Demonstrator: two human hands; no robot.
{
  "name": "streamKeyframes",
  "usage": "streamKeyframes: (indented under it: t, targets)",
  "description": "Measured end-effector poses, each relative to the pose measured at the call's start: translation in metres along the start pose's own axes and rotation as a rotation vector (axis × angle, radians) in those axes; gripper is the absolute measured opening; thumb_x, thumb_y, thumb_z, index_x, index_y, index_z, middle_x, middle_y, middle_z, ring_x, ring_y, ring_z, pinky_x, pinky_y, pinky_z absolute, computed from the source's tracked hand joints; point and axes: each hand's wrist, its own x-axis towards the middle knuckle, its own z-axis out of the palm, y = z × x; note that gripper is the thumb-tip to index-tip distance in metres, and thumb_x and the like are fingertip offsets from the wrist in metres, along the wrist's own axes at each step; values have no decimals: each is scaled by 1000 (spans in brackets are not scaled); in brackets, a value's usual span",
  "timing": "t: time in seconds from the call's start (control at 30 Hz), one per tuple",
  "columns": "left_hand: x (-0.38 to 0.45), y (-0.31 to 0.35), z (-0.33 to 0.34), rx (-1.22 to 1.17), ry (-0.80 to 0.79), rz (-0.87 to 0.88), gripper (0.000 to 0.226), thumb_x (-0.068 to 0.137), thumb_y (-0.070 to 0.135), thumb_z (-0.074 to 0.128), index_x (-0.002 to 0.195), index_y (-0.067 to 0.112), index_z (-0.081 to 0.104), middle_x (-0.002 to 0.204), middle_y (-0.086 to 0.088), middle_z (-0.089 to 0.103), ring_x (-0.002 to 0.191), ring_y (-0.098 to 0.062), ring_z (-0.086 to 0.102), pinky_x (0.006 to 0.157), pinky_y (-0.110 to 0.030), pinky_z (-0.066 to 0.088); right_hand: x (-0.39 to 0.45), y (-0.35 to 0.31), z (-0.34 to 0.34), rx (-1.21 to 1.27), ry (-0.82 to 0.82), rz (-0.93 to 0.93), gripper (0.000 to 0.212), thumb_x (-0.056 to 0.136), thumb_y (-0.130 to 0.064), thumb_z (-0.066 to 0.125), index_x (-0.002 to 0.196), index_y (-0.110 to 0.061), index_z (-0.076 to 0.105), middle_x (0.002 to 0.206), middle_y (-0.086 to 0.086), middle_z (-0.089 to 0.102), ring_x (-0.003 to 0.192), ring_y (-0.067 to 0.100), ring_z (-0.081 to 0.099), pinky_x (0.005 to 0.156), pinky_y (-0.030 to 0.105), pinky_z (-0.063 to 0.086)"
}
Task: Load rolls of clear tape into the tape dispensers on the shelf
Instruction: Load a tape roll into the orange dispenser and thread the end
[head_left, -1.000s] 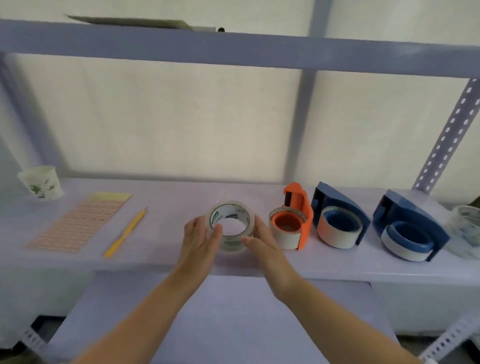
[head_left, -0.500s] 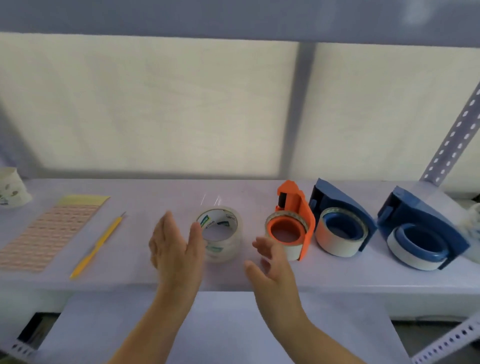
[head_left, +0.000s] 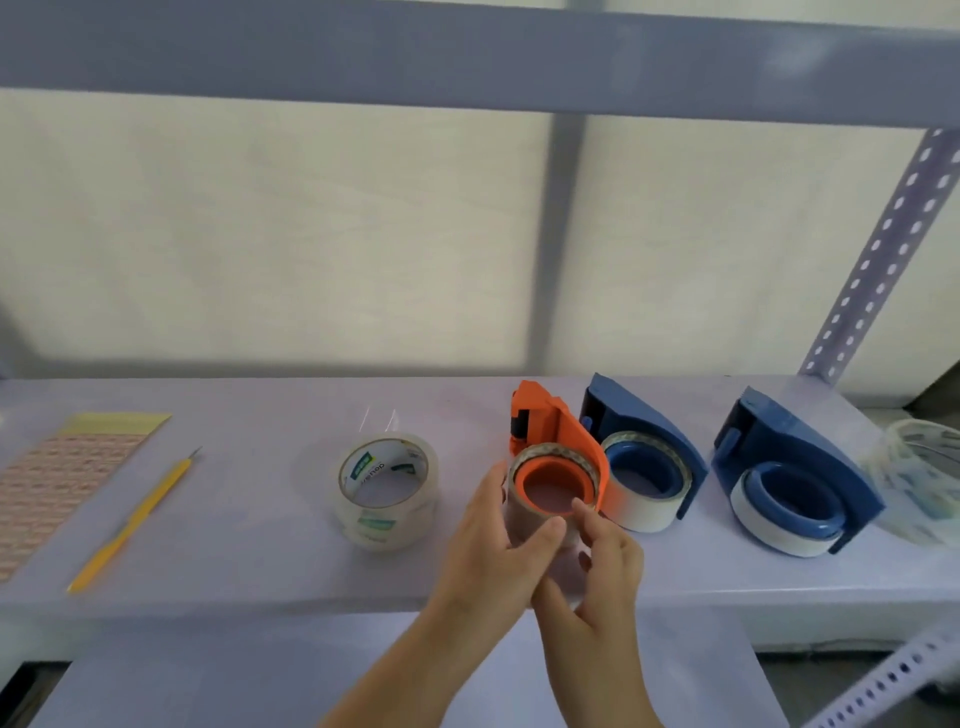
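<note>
Now both hands on orange dispenser (head_left: 558, 457).
Left hand (head_left: 493, 545) and right hand (head_left: 602, 566) grip its tape roll; clear roll (head_left: 387, 491) just left, untouched on shelf (head_left: 249, 519).

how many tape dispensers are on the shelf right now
3, all right of centre in a row: the orange dispenser at the hands, a blue dispenser beside it, another blue dispenser farthest right. None looks hidden.

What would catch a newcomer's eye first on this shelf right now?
The orange dispenser, mid-shelf, with both hands on the tape roll it holds: left hand, right hand. Right of it stand two blue dispensers, each holding a roll. Left of the hands, a loose clear tape roll lies on the shelf.
</note>
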Motion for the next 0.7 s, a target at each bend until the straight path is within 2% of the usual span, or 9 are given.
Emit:
streamKeyframes:
  t: [0.07,0.1,0.2,0.27,0.33,0.4,0.47,0.6,0.7]
  targets:
    - [4,-4,4,6,13,12,48,66,42,69,105,60,48,107,27,65,104,6,60,92,-27,51,0,1,-2,21,-3,-7,69,80,7,66,131,-31,40,121,-11,39,116,-18,39,90,-1,36]
    - [6,-6,5,4,19,19,54,63,43,72,111,52,48,110,22,65,106,3,60,93,-28,52,0,1,-3,37,-4,-8,70,80,8,65,131,-32,39,122,-13,39,116,-17,41,91,2,39]
    - [10,-7,7,15,49,18,72,59,41,81,120,38,44,113,18,62,105,1,60,88,-21,52,1,1,-5,96,-45,29,72,83,11,58,134,-34,37,127,-17,39,114,-3,53,93,19,51]
    - [14,-6,8,34,90,17,76,59,34,86,120,33,42,109,20,60,102,2,59,83,-18,51,3,1,-7,105,-58,24,74,83,12,57,136,-35,37,126,-17,42,110,-8,54,86,13,52]
    - [17,-4,9,53,121,25,78,57,32,88,117,34,39,107,21,58,101,0,58,83,-17,50,7,1,-10,119,-55,14,72,82,11,58,132,-37,39,122,-20,44,107,-13,50,86,11,50]
    - [20,-2,11,94,140,29,81,54,36,89,117,35,40,111,19,53,106,-4,55,91,-24,49,11,0,-15,131,-67,5,66,78,1,59,129,-36,42,122,-21,44,110,-16,45,92,9,44]
    - [23,-4,12,124,142,38,83,51,42,88,121,31,46,118,12,52,112,-10,54,97,-32,50,15,0,-17,141,-86,7,64,70,-6,58,126,-36,44,124,-21,44,116,-14,42,91,5,39]
    - [19,-4,7,37,81,63,85,52,47,83,127,30,47,126,9,57,117,-9,54,97,-28,49,14,-1,-21,183,-100,10,66,64,-11,54,122,-39,44,131,-16,47,124,-3,44,99,16,37]
    - [14,-1,3,-97,66,131,73,57,46,75,124,31,51,121,12,64,116,-6,58,101,-33,48,12,-6,-23,214,-112,-32,64,66,-10,55,122,-40,46,133,-17,50,127,-1,45,105,22,36]
